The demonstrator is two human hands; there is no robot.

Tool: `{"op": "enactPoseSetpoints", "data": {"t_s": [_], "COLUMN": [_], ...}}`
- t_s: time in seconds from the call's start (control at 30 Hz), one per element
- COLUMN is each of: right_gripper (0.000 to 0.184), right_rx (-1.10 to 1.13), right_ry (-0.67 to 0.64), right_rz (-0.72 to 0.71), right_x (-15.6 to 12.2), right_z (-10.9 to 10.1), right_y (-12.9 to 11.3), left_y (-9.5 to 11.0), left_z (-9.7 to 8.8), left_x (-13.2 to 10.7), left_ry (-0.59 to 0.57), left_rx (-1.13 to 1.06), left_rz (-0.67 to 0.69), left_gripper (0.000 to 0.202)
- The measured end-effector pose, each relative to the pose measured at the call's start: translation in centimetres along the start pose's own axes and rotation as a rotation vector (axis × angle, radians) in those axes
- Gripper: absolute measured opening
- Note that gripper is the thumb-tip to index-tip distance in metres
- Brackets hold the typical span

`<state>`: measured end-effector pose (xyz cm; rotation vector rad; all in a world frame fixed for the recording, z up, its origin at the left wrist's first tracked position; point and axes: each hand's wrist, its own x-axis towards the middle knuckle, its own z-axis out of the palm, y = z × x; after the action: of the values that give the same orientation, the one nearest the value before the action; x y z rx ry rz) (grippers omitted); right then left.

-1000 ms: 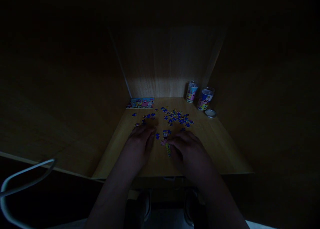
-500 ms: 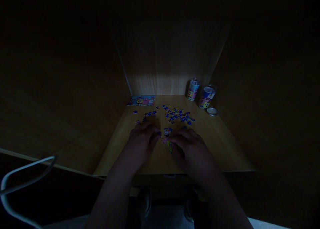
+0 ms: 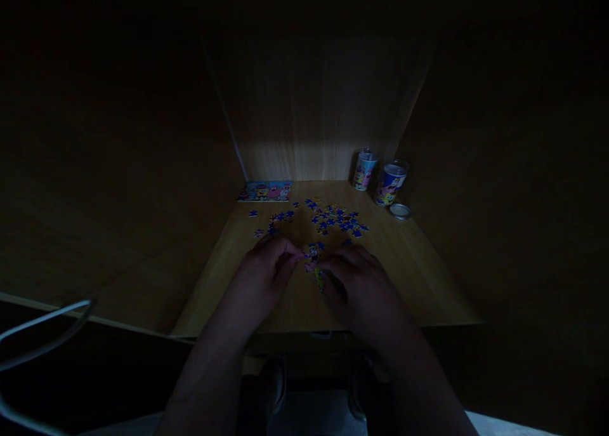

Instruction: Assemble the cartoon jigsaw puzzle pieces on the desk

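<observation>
A small cluster of joined jigsaw puzzle pieces (image 3: 314, 252), with a cartoon face, pink and yellow parts, lies on the wooden surface between my hands. My left hand (image 3: 272, 268) pinches a small puzzle piece (image 3: 304, 254) between thumb and index finger at the cluster's left edge. From the right, my right hand (image 3: 354, 274) curls over the cluster, its index fingertip touching the pink part; its thumb is mostly hidden in shadow. Beyond the hands, loose puzzle pieces (image 3: 337, 218) are scattered, with a smaller group of loose pieces (image 3: 281, 216) at the left.
An assembled cartoon puzzle strip or picture (image 3: 266, 191) lies at the back left. Two cartoon-printed cans, one light blue (image 3: 364, 171) and one dark blue (image 3: 391, 183), stand back right by a round lid (image 3: 400, 212). Wooden panels enclose the desk (image 3: 413, 284). A white cable (image 3: 45, 320) hangs left.
The view has shifted slightly. My left hand keeps its pinch, the fingers closer against the cluster's left edge. My right hand stays almost still on the cluster.
</observation>
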<state>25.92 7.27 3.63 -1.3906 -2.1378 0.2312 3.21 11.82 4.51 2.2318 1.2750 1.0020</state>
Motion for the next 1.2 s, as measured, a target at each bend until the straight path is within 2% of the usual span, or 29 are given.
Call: {"op": "enactPoseSetpoints", "data": {"t_s": [0.33, 0.63, 0.93, 1.2], "right_gripper": [0.028, 0.026, 0.025, 0.027], "right_rx": [-0.005, -0.006, -0.012, 0.001], "right_ry": [-0.006, -0.011, -0.008, -0.018], "right_rz": [-0.012, -0.01, -0.004, -0.003], "right_x": [-0.1, 0.0, 0.0, 0.1], "right_z": [0.1, -0.1, -0.2, 0.0], "right_y": [0.1, 0.1, 0.0, 0.1], "left_y": [0.5, 0.6, 0.4, 0.6], "left_z": [1.4, 1.3, 1.6, 1.6], "left_x": [0.5, 0.4, 0.6, 0.5], "left_ry": [-0.011, -0.031, -0.033, -0.011], "left_rx": [0.102, 0.042, 0.109, 0.179], "left_rz": [0.004, -0.025, -0.034, 0.031], "left_gripper": [0.016, 0.015, 0.012, 0.014]}}
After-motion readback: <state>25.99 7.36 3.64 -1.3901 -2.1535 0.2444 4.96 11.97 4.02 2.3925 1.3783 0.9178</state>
